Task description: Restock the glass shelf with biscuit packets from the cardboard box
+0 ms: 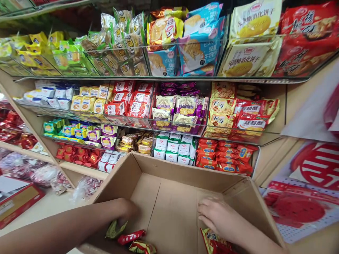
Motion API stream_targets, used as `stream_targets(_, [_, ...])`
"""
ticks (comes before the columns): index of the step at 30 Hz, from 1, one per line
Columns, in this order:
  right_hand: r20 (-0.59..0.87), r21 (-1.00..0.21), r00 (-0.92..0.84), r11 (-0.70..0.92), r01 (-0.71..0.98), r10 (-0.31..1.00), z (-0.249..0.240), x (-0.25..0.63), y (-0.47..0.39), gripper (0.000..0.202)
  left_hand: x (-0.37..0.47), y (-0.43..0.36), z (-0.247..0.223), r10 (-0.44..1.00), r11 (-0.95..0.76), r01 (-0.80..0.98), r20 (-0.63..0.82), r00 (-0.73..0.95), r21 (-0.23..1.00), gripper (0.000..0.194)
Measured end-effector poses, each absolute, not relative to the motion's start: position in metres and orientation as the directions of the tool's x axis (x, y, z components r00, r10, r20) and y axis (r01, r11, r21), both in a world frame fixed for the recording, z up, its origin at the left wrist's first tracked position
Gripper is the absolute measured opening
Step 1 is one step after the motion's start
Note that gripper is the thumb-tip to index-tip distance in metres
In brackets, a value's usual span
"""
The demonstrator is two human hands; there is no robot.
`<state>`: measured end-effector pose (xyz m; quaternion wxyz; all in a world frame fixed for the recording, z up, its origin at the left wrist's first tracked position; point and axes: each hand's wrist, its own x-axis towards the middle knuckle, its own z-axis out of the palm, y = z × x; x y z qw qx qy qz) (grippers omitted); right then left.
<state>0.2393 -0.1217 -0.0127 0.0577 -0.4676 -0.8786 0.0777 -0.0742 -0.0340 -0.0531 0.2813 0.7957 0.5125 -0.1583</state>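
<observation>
A mostly bare cardboard box [172, 204] stands open in front of me, and both my hands reach into it. My left hand [128, 210] is in the box's left side, its fingers bent down and closed on a crumpled green-gold snack packet [116, 229]; the fingertips are partly in shadow. Beside that packet lie a red packet [131, 236] and a red-and-gold packet [143, 247] on the box floor. My right hand [214, 213] is on the right side, loosely bent, thumb apart from the fingers, holding nothing visible. Below it lie gold-and-red packets [214, 241], partly cut off by the frame.
Behind the box rise display shelves with clear fronts [180, 127], filled with wrapped biscuits. White-and-green packets [172, 146] and red packets [227, 157] sit just beyond the box's far edge. Bagged goods [87, 188] and a red-edged box [18, 201] stand left. Red decorations [299, 208] hang right.
</observation>
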Motion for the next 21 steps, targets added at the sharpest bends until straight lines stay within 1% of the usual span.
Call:
stream_targets(2, [-0.019, -0.283, -0.51, 0.485, 0.828, 0.86, -0.023, 0.246, -0.121, 0.02, -0.074, -0.029, -0.04, 0.717, -0.32, 0.917, -0.572, 0.399, 0.238, 0.049])
stream_targets(3, [-0.018, -0.36, -0.48, 0.442, 0.822, 0.877, -0.026, 0.247, -0.12, 0.019, -0.07, -0.027, -0.032, 0.72, -0.331, 0.912, -0.56, 0.409, 0.241, 0.058])
stream_targets(4, [-0.004, -0.46, -0.436, 0.386, 0.8, 0.9, -0.026, 0.246, -0.119, 0.017, -0.062, -0.026, -0.023, 0.729, -0.339, 0.891, -0.515, 0.451, 0.301, 0.066])
stream_targets(5, [0.017, -0.576, -0.378, 0.318, 0.753, 0.926, -0.024, 0.244, -0.116, 0.019, -0.051, -0.026, -0.014, 0.738, -0.338, 0.85, -0.447, 0.506, 0.405, 0.072])
stream_targets(6, [0.033, -0.697, -0.3, 0.237, 0.677, 0.954, -0.021, 0.24, -0.113, 0.026, -0.037, -0.027, -0.005, 0.752, -0.321, 0.757, -0.333, 0.569, 0.568, 0.072])
stream_targets(7, [0.031, -0.809, -0.204, 0.145, 0.57, 0.978, -0.017, 0.234, -0.109, 0.035, -0.02, -0.029, 0.003, 0.766, -0.282, 0.589, -0.192, 0.614, 0.757, 0.071])
stream_targets(8, [0.011, -0.896, -0.106, 0.057, 0.44, 0.994, -0.011, 0.229, -0.104, 0.043, -0.001, -0.032, 0.01, 0.777, -0.227, 0.391, -0.076, 0.625, 0.892, 0.07])
stream_targets(9, [-0.012, -0.951, -0.012, -0.007, 0.309, 1.0, -0.005, 0.224, -0.098, 0.047, 0.019, -0.035, 0.016, 0.778, -0.196, 0.203, 0.026, 0.628, 0.959, 0.068])
stream_targets(10, [-0.021, -0.979, 0.077, -0.036, 0.201, 0.997, 0.002, 0.219, -0.092, 0.049, 0.039, -0.038, 0.021, 0.785, -0.179, 0.062, 0.105, 0.61, 0.982, 0.064])
stream_targets(11, [-0.01, -0.991, 0.158, -0.032, 0.131, 0.987, 0.009, 0.216, -0.087, 0.05, 0.057, -0.04, 0.026, 0.796, -0.159, -0.046, 0.156, 0.585, 0.986, 0.059])
stream_targets(12, [0.022, -0.994, 0.233, -0.003, 0.109, 0.972, 0.014, 0.215, -0.082, 0.049, 0.072, -0.041, 0.03, 0.812, -0.156, -0.119, 0.196, 0.55, 0.981, 0.051])
stream_targets(13, [0.077, -0.99, 0.3, 0.038, 0.134, 0.951, 0.019, 0.216, -0.078, 0.048, 0.086, -0.042, 0.033, 0.84, -0.168, -0.16, 0.226, 0.493, 0.973, 0.04])
stream_targets(14, [0.141, -0.979, 0.357, 0.077, 0.187, 0.923, 0.023, 0.217, -0.074, 0.047, 0.096, -0.042, 0.035, 0.867, -0.189, -0.178, 0.249, 0.432, 0.966, 0.031])
stream_targets(15, [0.198, -0.963, 0.402, 0.102, 0.248, 0.894, 0.026, 0.22, -0.072, 0.046, 0.104, -0.041, 0.036, 0.888, -0.218, -0.177, 0.27, 0.371, 0.96, 0.027])
stream_targets(17, [0.279, -0.929, 0.451, 0.12, 0.35, 0.848, 0.027, 0.226, -0.07, 0.046, 0.113, -0.038, 0.037, 0.91, -0.269, -0.148, 0.302, 0.284, 0.952, 0.028])
stream_targets(19, [0.309, -0.916, 0.471, 0.125, 0.382, 0.826, 0.024, 0.231, -0.07, 0.048, 0.115, -0.036, 0.036, 0.914, -0.291, -0.128, 0.315, 0.258, 0.948, 0.031])
stream_targets(21, [0.305, -0.924, 0.47, 0.139, 0.355, 0.828, 0.02, 0.233, -0.071, 0.049, 0.115, -0.035, 0.033, 0.918, -0.285, -0.133, 0.311, 0.247, 0.949, 0.034])
